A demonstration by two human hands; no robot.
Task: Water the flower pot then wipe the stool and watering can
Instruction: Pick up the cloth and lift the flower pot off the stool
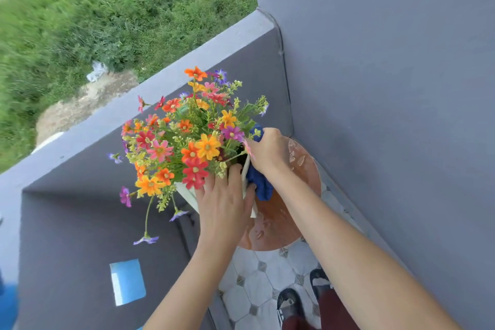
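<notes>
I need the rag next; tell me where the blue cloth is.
In the head view, right of centre: the blue cloth is bunched in the right hand, pressed against the white flower pot above the wet round stool.

**A home balcony above a grassy yard**

Grey plastered walls (pixel 388 61) and a low parapet (pixel 166 94) enclose a patterned tile floor (pixel 267 284). Beyond the parapet lies overgrown grass (pixel 107 13); a potted flower arrangement (pixel 187 136) stands inside.

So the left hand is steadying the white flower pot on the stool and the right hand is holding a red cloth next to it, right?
Not quite: the head view shows the cloth in the right hand is blue, not red. The left hand does steady the white flower pot on the stool.
</notes>
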